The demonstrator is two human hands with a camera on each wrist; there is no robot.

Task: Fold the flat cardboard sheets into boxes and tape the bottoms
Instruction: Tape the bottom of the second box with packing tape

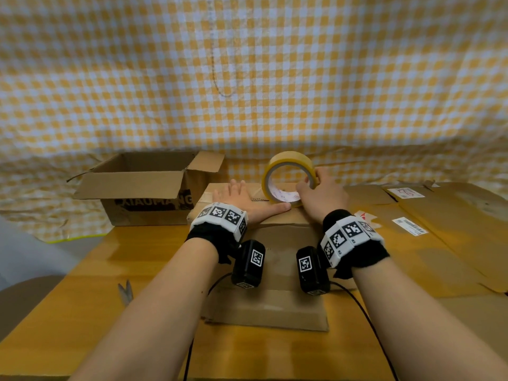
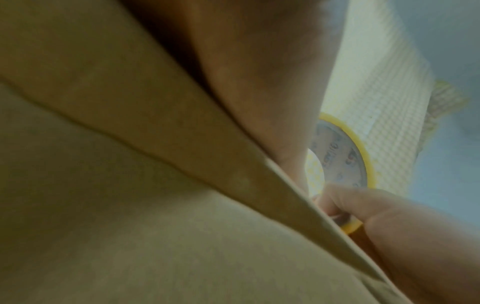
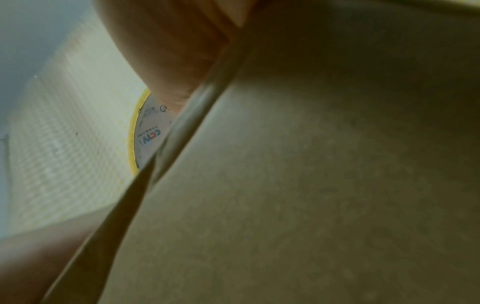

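A folded cardboard box (image 1: 275, 237) stands in front of me with its closed flaps facing up. My left hand (image 1: 242, 199) lies flat on the top flaps, fingers straight, thumb stretched toward the tape. A yellow roll of tape (image 1: 288, 178) stands on edge on the box top, and my right hand (image 1: 321, 193) grips its right side with thumb and fingers. In the left wrist view the roll (image 2: 345, 156) shows past the box edge (image 2: 182, 164), with the right hand's fingers (image 2: 363, 203) on it. The right wrist view shows the roll's printed core (image 3: 149, 133) beside the cardboard (image 3: 311, 185).
An open box (image 1: 143, 188) with black lettering stands at the back left. Flat cardboard sheets (image 1: 428, 224) with labels lie to the right. Scissors (image 1: 126, 294) rest on the wooden table (image 1: 96, 284) at the near left. A yellow checked cloth (image 1: 247, 78) hangs behind.
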